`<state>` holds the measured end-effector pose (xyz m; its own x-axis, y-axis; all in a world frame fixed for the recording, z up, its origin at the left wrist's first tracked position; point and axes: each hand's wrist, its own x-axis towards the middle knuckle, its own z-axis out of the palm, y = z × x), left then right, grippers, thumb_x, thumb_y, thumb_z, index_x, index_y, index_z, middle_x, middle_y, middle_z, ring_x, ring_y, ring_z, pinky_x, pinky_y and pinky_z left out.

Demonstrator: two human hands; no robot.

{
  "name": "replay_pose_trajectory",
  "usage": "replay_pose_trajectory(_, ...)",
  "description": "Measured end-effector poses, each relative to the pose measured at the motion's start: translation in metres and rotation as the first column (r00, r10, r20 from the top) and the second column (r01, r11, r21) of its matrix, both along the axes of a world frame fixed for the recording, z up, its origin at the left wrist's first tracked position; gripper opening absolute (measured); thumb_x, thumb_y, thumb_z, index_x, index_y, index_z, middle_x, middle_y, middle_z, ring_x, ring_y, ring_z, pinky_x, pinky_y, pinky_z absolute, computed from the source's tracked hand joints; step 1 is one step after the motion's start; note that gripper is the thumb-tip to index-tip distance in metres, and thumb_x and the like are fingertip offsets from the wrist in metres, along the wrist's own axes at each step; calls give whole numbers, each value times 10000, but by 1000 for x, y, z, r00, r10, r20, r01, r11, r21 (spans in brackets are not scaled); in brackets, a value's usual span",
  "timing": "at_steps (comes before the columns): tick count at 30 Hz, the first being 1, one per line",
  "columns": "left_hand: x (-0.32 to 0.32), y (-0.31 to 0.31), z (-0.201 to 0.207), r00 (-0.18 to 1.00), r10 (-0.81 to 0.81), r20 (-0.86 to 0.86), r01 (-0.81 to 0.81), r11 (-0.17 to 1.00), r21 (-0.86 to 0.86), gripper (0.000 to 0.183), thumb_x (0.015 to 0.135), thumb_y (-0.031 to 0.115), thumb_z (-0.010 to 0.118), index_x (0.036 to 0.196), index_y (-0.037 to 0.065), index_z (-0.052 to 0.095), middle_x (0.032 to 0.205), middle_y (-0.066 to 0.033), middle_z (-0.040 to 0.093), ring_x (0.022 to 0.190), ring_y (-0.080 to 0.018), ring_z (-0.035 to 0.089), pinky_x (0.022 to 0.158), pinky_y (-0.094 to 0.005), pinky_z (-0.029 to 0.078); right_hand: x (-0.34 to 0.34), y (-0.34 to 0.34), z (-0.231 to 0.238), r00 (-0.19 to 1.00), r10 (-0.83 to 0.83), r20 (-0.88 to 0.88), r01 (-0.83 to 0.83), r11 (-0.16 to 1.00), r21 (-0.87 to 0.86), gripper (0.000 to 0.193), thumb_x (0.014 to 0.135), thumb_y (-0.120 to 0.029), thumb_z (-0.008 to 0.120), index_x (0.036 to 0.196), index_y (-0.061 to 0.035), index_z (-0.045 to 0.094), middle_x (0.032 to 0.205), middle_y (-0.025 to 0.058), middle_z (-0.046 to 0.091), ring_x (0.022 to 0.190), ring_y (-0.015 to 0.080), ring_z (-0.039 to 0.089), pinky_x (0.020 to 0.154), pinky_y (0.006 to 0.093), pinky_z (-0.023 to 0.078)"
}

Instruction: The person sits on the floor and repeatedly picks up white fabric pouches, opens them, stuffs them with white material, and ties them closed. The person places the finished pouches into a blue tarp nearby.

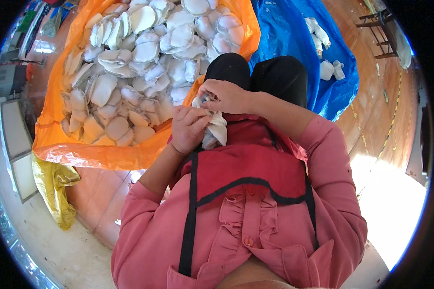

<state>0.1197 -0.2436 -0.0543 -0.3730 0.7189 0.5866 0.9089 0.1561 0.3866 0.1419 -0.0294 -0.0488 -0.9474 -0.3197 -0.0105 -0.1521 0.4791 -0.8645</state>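
Observation:
My left hand (pixel 188 129) and my right hand (pixel 225 95) are both closed on one white padded cup-shaped piece (pixel 216 131) held over my lap, just below my knees in black trousers. The right hand pinches its upper edge and the left hand grips it from the left side. A big heap of similar white and cream padded pieces (pixel 140 58) lies on an orange plastic sheet (pixel 91 154) just beyond and to the left of my hands.
A blue plastic sheet (pixel 294 38) at the upper right carries a few white pieces (pixel 330 69). A yellow bag (pixel 53 185) lies at the lower left on the wooden floor (pixel 376 111). A dark wooden frame (pixel 378 33) stands far right.

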Motion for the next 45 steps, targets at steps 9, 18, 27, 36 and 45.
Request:
replay_pose_trajectory(9, -9, -10, -22, 971, -84, 222, 81, 996, 24, 303, 668, 13, 721, 922, 164, 654, 902, -19, 619, 818, -239, 594, 719, -354, 448, 21, 7, -6, 996, -34, 87, 39, 998, -52, 289, 883, -296, 678, 995, -48, 579, 908, 137, 634, 847, 310, 628, 754, 383, 495)
replay_pose_trajectory(18, -11, -15, -32, 922, -85, 377, 59, 995, 81, 272, 684, -24, 713, 916, 111, 665, 879, -48, 624, 814, -264, 600, 705, -363, 469, 29, 6, -13, 994, -40, -101, 28, 992, -120, 240, 908, -283, 660, 929, -45, 638, 872, 119, 614, 812, 291, 614, 723, 375, 480)
replay_pose_trajectory(27, -15, -26, -51, 826, -123, 550, 59, 989, 132, 151, 828, 50, 697, 977, 69, 681, 942, -91, 646, 861, -267, 635, 748, -332, 516, 48, 12, -17, 995, -33, -90, 17, 985, -174, 301, 865, -301, 727, 1004, -44, 650, 923, 105, 603, 868, 270, 612, 758, 345, 479)
replay_pose_trajectory(36, -24, -26, -65, 693, -169, 701, 43, 980, 193, 110, 875, 80, 701, 977, 48, 676, 981, -71, 641, 934, -215, 615, 823, -308, 495, 44, 5, -12, 996, -90, -23, 91, 993, 73, 508, 746, -412, 818, 1019, -39, 607, 973, 111, 626, 911, 275, 618, 813, 357, 492)
replay_pose_trajectory(45, -52, -23, -4, 513, -165, 843, 329, 944, -16, 200, 925, 165, 656, 1095, 60, 674, 1016, -94, 646, 973, -248, 609, 894, -332, 472, 52, 9, -17, 990, -123, -63, 121, 992, -34, 503, 749, -421, 827, 974, -36, 594, 869, 130, 618, 803, 300, 632, 716, 376, 499)
